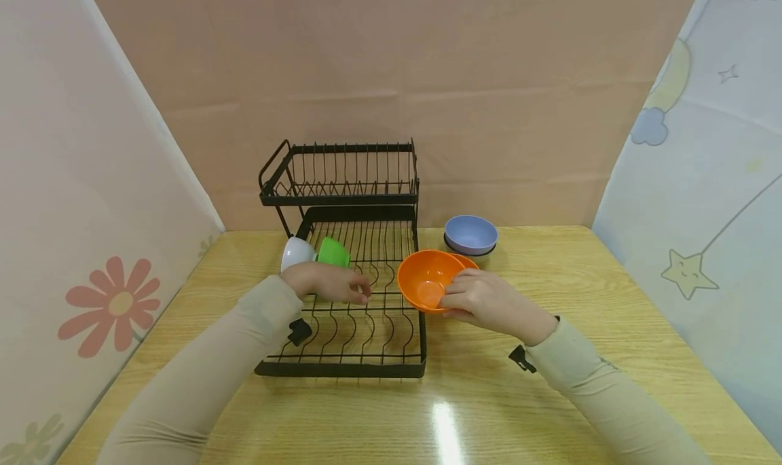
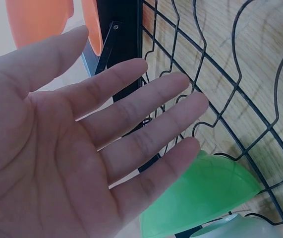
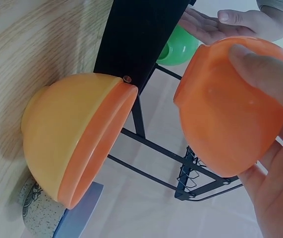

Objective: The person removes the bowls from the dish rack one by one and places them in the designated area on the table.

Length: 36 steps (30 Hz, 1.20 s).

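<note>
My right hand (image 1: pixel 491 301) grips an orange bowl (image 3: pixel 225 109) by its wall, thumb on one side, and holds it tilted over the right edge of the black dish rack (image 1: pixel 342 368). A second orange bowl (image 3: pixel 72 134), yellowish outside, stands on the table just right of the rack, partly hidden in the head view. Over the rack's lower tier, my left hand (image 1: pixel 330 284) holds nothing; its fingers are spread in the left wrist view. Close to it, a green bowl (image 1: pixel 333 252) and a white bowl (image 1: pixel 297 254) lean on their sides in the rack.
Behind the orange bowls, a lavender-blue bowl (image 1: pixel 470 233) sits on a speckled bowl (image 3: pixel 42 208). The rack's raised upper tier (image 1: pixel 342 199) stands at the back, near the peach backdrop (image 1: pixel 397 78). Patterned walls flank the wooden table (image 1: pixel 519 411).
</note>
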Motion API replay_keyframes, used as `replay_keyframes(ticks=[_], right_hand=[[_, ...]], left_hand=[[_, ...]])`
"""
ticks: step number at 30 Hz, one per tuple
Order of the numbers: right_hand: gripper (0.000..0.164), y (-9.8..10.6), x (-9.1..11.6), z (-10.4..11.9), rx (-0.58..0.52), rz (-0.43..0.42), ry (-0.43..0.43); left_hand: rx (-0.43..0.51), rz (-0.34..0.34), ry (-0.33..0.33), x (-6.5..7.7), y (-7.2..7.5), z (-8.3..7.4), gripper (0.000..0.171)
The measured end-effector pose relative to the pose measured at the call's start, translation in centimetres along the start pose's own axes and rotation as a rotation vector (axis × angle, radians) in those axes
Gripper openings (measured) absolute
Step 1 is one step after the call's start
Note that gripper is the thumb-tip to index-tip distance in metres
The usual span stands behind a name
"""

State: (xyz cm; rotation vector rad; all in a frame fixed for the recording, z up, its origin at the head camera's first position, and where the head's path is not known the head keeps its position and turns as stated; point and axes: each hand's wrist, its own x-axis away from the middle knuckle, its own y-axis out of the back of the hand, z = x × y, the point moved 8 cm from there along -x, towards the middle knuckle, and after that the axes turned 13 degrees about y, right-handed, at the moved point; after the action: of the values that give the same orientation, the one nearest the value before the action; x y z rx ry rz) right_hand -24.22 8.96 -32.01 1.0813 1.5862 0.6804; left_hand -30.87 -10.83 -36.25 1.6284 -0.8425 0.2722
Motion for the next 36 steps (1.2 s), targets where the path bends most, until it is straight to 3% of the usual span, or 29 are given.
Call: replay_keyframes(ticks=[6, 10, 12, 16, 17, 20, 23, 29, 36], right_hand=[[0.021, 0.3, 0.6, -0.2, 0.003, -0.006, -0.001], [0.013, 1.8, 1.2, -0.8, 0.033, -0.038, -0.005], [0.021, 3.0, 1.6, -1.5, 0.070, -0.056, -0.021], [0.052, 5.5, 3.2, -3.8, 0.156, -0.090, -0.112], [0.053, 5.9, 3.7, -4.6, 0.177, -0.093, -0.143], [0.032, 6.6, 5.8, -7.2, 0.240, -0.093, -0.252], [0.016, 6.3, 8.2, -9.9, 0.319, -0.098, -0.372], [0.018, 3.7, 13.2, -13.9, 0.460, -0.078, -0.570], [0.014, 0.2, 17.4, -16.5, 0.377, 0.123, -0.814]], left_hand=[[-0.001, 0.001, -0.004, -0.1, 0.0, 0.0, 0.033], [-0.016, -0.001, -0.014, 0.0, 0.0, -0.1, 0.034], [-0.019, -0.001, -0.019, 0.0, 0.1, -0.3, 0.035], [-0.032, -0.004, -0.016, 0.1, 0.1, -0.2, 0.032], [-0.034, -0.006, -0.010, 0.1, 0.2, -0.2, 0.032], [-0.033, -0.009, 0.013, 0.2, 0.2, 0.1, 0.030], [-0.025, -0.006, 0.026, 0.3, 0.2, 0.2, 0.031], [-0.034, -0.001, 0.020, 0.4, 0.1, 0.2, 0.031], [-0.039, 0.001, 0.031, 0.2, 0.1, 0.5, 0.031]])
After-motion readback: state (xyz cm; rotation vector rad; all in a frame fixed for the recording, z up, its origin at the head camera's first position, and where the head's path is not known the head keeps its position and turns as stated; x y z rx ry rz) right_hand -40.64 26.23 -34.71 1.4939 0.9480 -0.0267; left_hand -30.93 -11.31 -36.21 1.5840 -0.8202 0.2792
